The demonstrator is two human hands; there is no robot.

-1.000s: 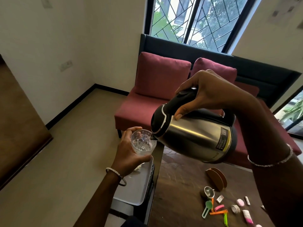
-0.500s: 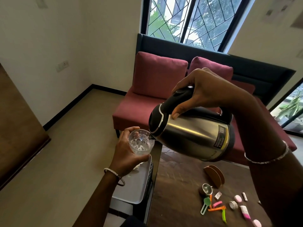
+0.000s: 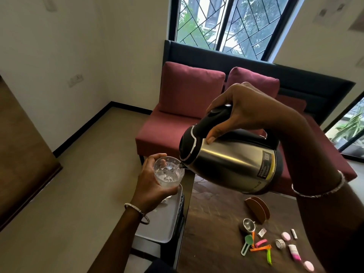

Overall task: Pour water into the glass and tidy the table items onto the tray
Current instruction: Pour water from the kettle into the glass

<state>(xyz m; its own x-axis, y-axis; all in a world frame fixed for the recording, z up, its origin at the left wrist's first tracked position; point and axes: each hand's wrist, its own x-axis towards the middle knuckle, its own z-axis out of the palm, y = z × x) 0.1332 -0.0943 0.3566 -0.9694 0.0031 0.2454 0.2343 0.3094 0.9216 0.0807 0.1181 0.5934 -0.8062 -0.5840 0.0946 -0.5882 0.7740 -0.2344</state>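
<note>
Kettle (image 3: 232,162) tilted in right hand (image 3: 248,113), spout at rim of glass (image 3: 168,172) gripped by left hand (image 3: 151,186) above tray (image 3: 163,231). Pour slowly, steady glass, stop before brim.

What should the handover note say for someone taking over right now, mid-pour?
Left hand: holds the glass up in the air, above the tray.
Right hand: grips the handle of the steel kettle, tilted with its spout at the glass rim.
Done: water is already in the glass; how full cannot be told.
Left: finish the pour, set the kettle and glass down, then move the small items from the wooden table to the tray: green scoop, metal strainer, orange clip, pink tube, brown holder and the rest.
</note>
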